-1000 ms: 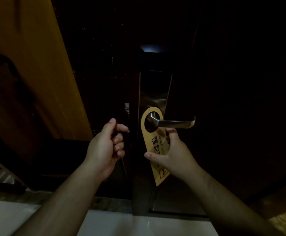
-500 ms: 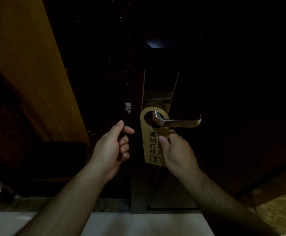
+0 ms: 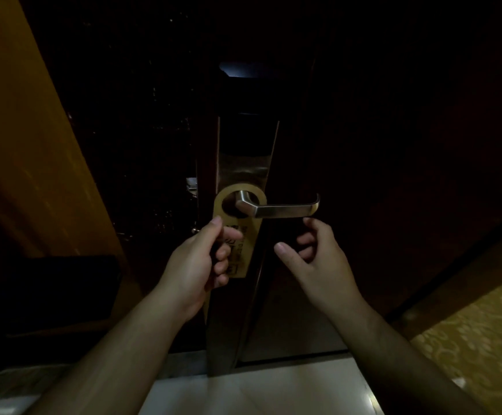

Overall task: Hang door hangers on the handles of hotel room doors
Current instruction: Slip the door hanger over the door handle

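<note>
Door hanger [image 3: 245, 256] is already on the handle [image 3: 282, 209]: its round hole is looped over the lever close to the lock plate [image 3: 243, 172], and the card hangs down flat against the edge of the dark door [image 3: 393, 145]. So for this door the hanging itself looks done; my guess is only a last straighten and a let-go are left, then other doors if there are more, which can't be seen from here. Left hand [image 3: 195, 265] holds the lower part of the card, fingers [image 3: 222, 253] curled over its front and thumb up by its left edge, clamped on it as far as the dim light shows. Right hand [image 3: 321, 262] is just below the free end of the lever, fingers loosely curled and a bit apart, holding nothing, clear of the card and not touching the lever. Writing: dark print runs down the card face plus a thin line of small text along its right side and a small boxed symbol near the bottom, but the fingers cover most of it and the rest is too dim to read. No brand visible on lock or lever.
</note>
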A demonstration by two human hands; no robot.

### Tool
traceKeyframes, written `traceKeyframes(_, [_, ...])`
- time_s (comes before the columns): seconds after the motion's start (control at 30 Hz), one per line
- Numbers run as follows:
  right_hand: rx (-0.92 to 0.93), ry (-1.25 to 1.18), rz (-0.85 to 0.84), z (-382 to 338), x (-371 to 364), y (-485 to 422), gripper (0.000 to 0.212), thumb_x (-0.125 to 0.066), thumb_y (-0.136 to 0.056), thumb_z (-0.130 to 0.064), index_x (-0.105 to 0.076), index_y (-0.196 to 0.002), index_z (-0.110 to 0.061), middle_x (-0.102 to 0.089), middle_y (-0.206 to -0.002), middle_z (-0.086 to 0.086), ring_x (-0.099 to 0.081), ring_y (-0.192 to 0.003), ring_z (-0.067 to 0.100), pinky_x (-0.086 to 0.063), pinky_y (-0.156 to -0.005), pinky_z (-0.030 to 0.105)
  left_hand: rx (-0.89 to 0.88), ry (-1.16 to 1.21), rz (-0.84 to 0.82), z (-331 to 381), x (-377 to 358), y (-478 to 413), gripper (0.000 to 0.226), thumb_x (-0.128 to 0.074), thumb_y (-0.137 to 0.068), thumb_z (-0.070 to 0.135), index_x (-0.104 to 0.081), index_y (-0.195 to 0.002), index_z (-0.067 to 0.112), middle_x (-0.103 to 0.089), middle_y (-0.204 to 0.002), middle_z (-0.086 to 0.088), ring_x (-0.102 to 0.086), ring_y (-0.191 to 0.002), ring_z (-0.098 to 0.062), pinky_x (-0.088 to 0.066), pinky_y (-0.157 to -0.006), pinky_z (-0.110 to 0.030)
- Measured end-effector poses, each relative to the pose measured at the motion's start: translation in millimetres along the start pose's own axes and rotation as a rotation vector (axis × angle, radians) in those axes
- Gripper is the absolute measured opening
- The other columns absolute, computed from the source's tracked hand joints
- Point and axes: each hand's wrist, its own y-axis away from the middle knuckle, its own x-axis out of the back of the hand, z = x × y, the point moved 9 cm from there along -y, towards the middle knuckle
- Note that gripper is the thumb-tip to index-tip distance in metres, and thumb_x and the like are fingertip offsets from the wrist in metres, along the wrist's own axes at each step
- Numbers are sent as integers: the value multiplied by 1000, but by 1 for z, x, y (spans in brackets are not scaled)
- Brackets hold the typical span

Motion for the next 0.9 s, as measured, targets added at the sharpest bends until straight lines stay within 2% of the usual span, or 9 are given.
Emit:
traceKeyframes(0.1, [4, -108, 8, -2, 18, -4, 93, -62, -68, -64, -28, -149, -33, -51, -118, -13, -60, -99, 9, -55, -75, 27, -14, -29, -2, 0, -12, 1, 43, -44, -95, 54, -72, -104, 24, -49, -67, 7, -45, -57, -9, -39, -58, -29])
traceKeyframes(0.17, [30, -170, 14, -7, 28, -10, 95, -61, -68, -64, -23, -150, -35, -51, -120, -12, -61, -99, 9, -55, -73, 25, -28, -49, 2, 1, -19, 3, 44, -47, -87, 60, -73, -104, 28, -51, -71, 6, -45, -58, -9, -40, -57, -28])
traceKeyframes(0.27, [98, -189, -5, -15, 37, -21, 77, -57, -78, -57, -30, -147, -36, -53, -118, -9, -61, -95, 5, -53, -68, 16, -54, -69, 28, 4, -27, 3, 42, -48, -88, 62, -73, -103, 31, -52, -78, 2, -45, -61, -11, -40, -56, -28])
traceKeyframes(0.37, [176, -124, -52, -19, 41, -31, 50, -54, -92, -46, -43, -139, -34, -54, -119, -4, -58, -96, 1, -50, -74, 9, -54, -51, 96, 5, -34, 4, 44, -49, -87, 64, -72, -106, 32, -53, -83, 0, -45, -63, -12, -40, -55, -27])
traceKeyframes(0.47, [212, -153, -144, -20, 44, -40, 46, -52, -95, -43, -44, -139, -37, -54, -115, -6, -59, -92, 5, -51, -71, 12, -58, -32, 203, 5, -41, 7, 43, -50, -87, 64, -71, -110, 35, -55, -84, 0, -48, -66, -14, -41, -56, -27])
traceKeyframes(0.57, [277, -116, -288, -27, 42, -48, 39, -51, -96, -43, -47, -135, -39, -55, -105, -11, -59, -85, 3, -48, -66, 10, -86, 41, 300, 9, -49, 10, 40, -50, -89, 62, -72, -103, 31, -54, -74, 4, -47, -60, -11, -39, -55, -26])
traceKeyframes(0.63, [330, -100, -360, -33, 38, -52, 30, -49, -97, -43, -52, -126, -40, -57, -93, -10, -58, -77, 4, -49, -58, 15, -100, 61, 369, 11, -52, 12, 41, -50, -89, 63, -70, -98, 28, -53, -72, 5, -46, -58, -10, -38, -55, -27])
traceKeyframes(0.77, [428, -72, -364, -39, 30, -56, 15, -43, -99, -44, -53, -109, -39, -60, -71, -1, -58, -58, 14, -45, -43, 27, -136, 80, 519, 13, -53, 18, 43, -50, -89, 66, -71, -93, 29, -50, -69, 6, -46, -60, -11, -38, -58, -28])
traceKeyframes(0.9, [485, -52, -384, -39, 25, -61, 12, -40, -99, -46, -50, -103, -40, -56, -62, -2, -54, -49, 12, -38, -38, 22, -140, 94, 577, 14, -57, 21, 52, -49, -86, 69, -71, -103, 25, -46, -69, 6, -43, -59, -11, -37, -57, -28])
